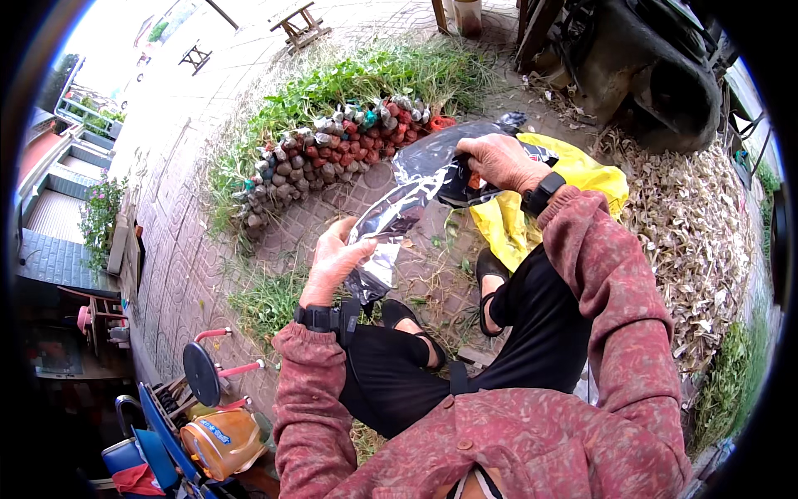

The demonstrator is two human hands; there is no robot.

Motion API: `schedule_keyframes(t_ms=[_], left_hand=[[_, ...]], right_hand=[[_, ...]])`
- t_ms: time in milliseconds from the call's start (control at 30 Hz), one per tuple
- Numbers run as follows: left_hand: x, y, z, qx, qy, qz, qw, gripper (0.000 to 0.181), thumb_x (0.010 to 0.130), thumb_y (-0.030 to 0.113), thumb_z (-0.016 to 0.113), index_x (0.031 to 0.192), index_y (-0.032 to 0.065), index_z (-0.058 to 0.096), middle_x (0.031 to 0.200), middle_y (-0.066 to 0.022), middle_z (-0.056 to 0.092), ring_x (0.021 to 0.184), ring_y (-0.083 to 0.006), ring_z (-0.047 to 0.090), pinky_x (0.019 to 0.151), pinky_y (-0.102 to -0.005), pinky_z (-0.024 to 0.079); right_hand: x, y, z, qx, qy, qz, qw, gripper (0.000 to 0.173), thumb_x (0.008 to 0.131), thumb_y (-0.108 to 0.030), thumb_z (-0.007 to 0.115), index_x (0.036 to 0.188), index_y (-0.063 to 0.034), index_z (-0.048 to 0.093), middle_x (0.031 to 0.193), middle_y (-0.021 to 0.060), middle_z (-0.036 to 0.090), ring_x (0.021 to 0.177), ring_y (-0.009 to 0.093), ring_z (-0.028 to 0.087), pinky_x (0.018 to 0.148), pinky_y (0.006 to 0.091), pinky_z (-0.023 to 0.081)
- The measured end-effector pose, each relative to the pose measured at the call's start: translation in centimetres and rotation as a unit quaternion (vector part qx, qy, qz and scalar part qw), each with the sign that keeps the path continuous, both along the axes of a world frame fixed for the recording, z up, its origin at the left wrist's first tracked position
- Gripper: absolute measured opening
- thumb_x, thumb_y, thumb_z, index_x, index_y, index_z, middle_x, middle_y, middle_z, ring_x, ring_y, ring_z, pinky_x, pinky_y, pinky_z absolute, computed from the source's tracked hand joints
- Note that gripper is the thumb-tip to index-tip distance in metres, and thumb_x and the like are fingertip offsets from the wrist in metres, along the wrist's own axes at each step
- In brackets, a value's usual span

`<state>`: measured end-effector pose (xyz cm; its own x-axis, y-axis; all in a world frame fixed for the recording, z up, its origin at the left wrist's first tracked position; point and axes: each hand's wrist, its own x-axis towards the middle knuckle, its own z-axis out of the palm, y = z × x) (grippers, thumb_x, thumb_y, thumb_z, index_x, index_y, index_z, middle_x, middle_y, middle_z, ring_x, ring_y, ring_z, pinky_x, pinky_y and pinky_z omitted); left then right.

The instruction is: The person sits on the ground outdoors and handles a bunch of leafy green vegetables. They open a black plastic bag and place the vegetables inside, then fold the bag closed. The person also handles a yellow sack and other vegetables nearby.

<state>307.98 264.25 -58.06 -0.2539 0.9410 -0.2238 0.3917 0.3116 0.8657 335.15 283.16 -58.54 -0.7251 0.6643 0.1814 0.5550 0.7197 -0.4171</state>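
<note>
My left hand (340, 259) pinches the near end of a clear, shiny plastic sheet or bag (405, 209) between thumb and fingers. My right hand (504, 163) grips the same plastic farther up, where it looks dark and bunched, so it hangs stretched between both hands. A yellow plastic bag (576, 171) lies under and beside my right wrist and drapes down by my knee. Beyond my hands, plants (336, 81) lie in a row on the paving, their root ends wrapped in red, grey and teal plastic (343, 146).
Dry husks or leaves (692, 243) are heaped at the right, below a large dark metal object (654, 75). A round stool (202, 374) and an orange bag (224, 440) stand at the lower left. Cut grass (268, 299) lies near my feet. Wooden trestles (299, 28) are farther off.
</note>
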Motion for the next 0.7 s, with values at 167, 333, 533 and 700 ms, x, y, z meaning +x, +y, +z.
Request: schedule_keyframes(t_ms=[167, 333, 533, 700], left_hand=[[1.9, 1.4, 0.1, 0.185, 0.283, 0.07, 0.939, 0.062, 0.068, 0.03, 0.073, 0.116, -0.0028, 0.051, 0.118, -0.0193, 0.049, 0.11, -0.0312, 0.047, 0.094, -0.0377, 0.038], [6.2, 2.7, 0.8, 0.271, 0.399, -0.01, 0.876, 0.076, 0.062, 0.032, 0.076, 0.124, 0.0019, 0.046, 0.128, -0.0149, 0.043, 0.12, -0.0312, 0.038, 0.1, -0.0424, 0.027], [4.2, 3.3, -0.9, 0.237, 0.394, -0.04, 0.887, 0.039, 0.073, 0.009, 0.06, 0.111, 0.0064, 0.056, 0.109, -0.0131, 0.056, 0.105, -0.0304, 0.05, 0.092, -0.0401, 0.035], [4.6, 3.2, -1.9, 0.228, 0.296, -0.034, 0.927, 0.014, 0.082, 0.007, 0.053, 0.094, 0.0038, 0.06, 0.086, -0.0135, 0.061, 0.081, -0.0308, 0.059, 0.07, -0.0377, 0.046]], right_hand=[[-1.6, -1.5, 1.1, -0.09, -0.068, -0.019, 0.993, 0.021, 0.074, -0.021, 0.056, 0.087, -0.0063, 0.062, 0.086, 0.0157, 0.062, 0.087, 0.033, 0.059, 0.074, 0.043, 0.046], [-3.0, -2.5, 1.9, -0.082, -0.049, 0.042, 0.995, 0.019, 0.074, -0.019, 0.056, 0.087, -0.0052, 0.06, 0.079, 0.0178, 0.061, 0.081, 0.036, 0.059, 0.068, 0.0444, 0.046], [-2.8, -2.9, 2.5, -0.045, -0.064, 0.114, 0.99, 0.016, 0.073, -0.017, 0.056, 0.083, -0.0049, 0.059, 0.076, 0.0163, 0.059, 0.08, 0.035, 0.059, 0.067, 0.0439, 0.046], [-2.9, -2.5, 1.4, -0.003, -0.084, 0.118, 0.989, 0.014, 0.071, -0.015, 0.057, 0.08, -0.0049, 0.058, 0.076, 0.0151, 0.059, 0.078, 0.035, 0.059, 0.064, 0.0436, 0.047]])
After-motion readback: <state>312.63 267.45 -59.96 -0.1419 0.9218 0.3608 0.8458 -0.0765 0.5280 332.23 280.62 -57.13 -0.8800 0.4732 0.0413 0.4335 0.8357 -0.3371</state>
